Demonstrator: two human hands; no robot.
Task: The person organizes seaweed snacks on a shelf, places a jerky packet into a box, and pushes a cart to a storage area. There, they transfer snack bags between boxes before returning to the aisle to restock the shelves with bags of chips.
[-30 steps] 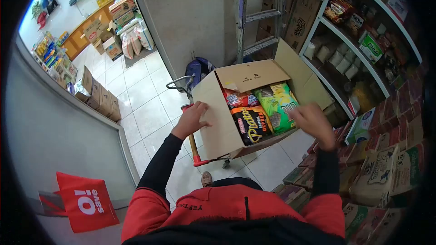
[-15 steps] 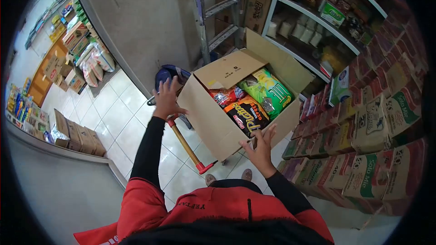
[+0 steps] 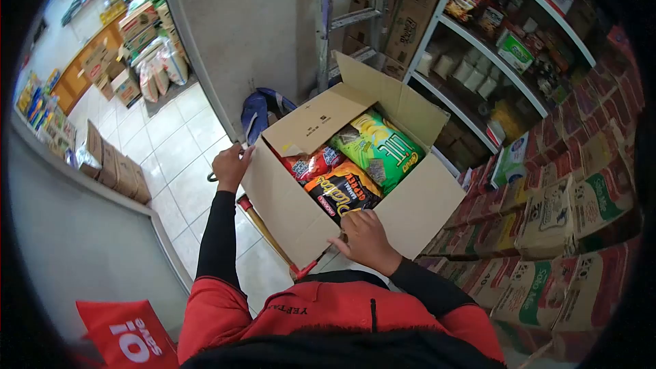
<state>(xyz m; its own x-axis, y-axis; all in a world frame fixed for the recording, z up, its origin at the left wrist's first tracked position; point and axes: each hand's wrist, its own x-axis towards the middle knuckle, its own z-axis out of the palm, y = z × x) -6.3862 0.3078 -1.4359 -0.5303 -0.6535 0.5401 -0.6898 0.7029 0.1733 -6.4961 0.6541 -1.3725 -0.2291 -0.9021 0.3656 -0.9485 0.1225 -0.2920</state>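
An open cardboard box (image 3: 283,205) stands in front of me with its flaps folded outward. Inside lie a green chip bag (image 3: 383,150), a black and orange snack bag (image 3: 345,191) and a red snack bag (image 3: 313,164). My left hand (image 3: 231,166) is closed on the outer edge of the left flap, near its far corner. At the near corner, beside the black and orange bag, my right hand (image 3: 365,239) has its fingers curled over the cardboard edge and its thumb outside.
A red-ended tool with a wooden handle (image 3: 266,234) shows beside the box. Stacked cartons (image 3: 547,225) rise close on the right. Behind are a ladder (image 3: 352,19) and stocked shelves (image 3: 488,31). A blue bag-like item (image 3: 256,115) sits by the wall, near the doorway on the left.
Both hands, open and apart from the box before, have closed on its cardboard edges. The box appears nearer to me, and the view has shifted slightly.
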